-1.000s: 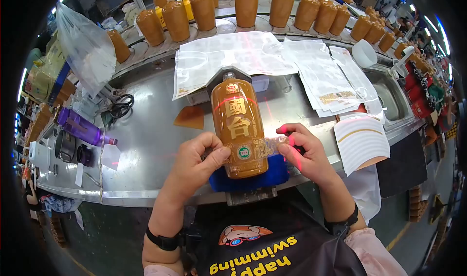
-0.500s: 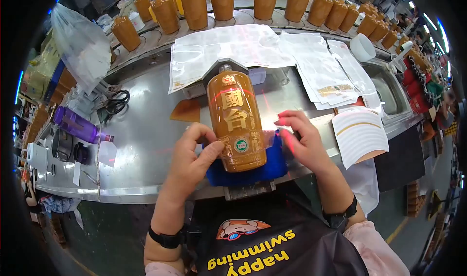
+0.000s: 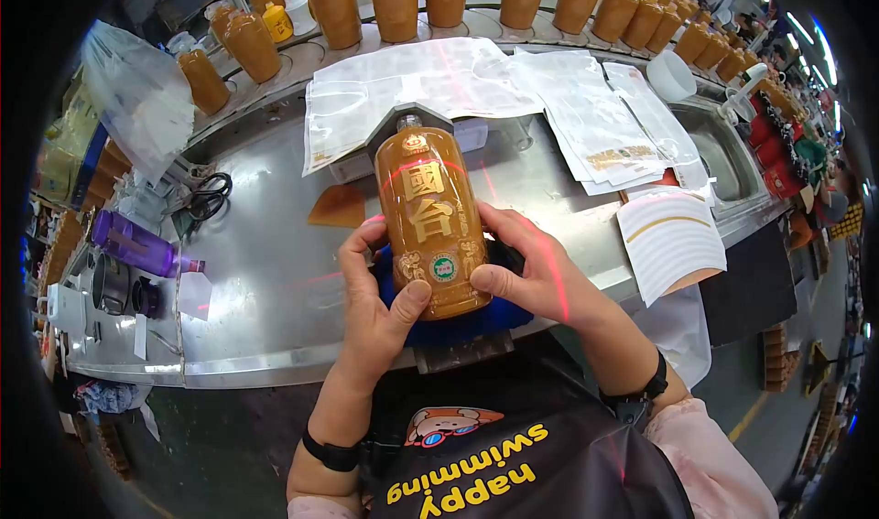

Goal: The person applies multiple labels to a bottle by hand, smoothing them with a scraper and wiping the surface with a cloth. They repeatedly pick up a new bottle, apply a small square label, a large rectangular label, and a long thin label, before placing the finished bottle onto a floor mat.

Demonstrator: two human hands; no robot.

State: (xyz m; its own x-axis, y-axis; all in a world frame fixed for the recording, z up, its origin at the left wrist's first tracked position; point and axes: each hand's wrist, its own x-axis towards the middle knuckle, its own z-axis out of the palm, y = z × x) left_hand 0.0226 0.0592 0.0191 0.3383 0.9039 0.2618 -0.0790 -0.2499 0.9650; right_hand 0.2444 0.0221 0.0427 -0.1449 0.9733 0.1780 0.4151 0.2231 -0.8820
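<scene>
A brown bottle (image 3: 428, 217) with gold characters and a small green round emblem lies in front of me, its neck pointing away. Its lower end rests over a blue pad (image 3: 504, 327), and its neck meets a grey angular holder (image 3: 380, 135). My left hand (image 3: 375, 290) grips the lower left side, thumb on the front face. On the opposite side, my right hand (image 3: 526, 267) curls its fingers round the bottle, its thumb near the emblem. A red laser line crosses the bottle and my right hand.
Brown bottles (image 3: 396, 6) line the conveyor at the back. White printed sheets (image 3: 604, 125) and curved white strips (image 3: 668, 240) lie right, near a sink (image 3: 719, 148). Scissors (image 3: 211, 196), a purple bottle (image 3: 137, 243) and a plastic bag (image 3: 137, 89) are at left.
My right hand, apart from the bottle earlier with fingers spread, has moved left onto its side. My left hand has wrapped further round it. A clear film at the right edge is no longer visible.
</scene>
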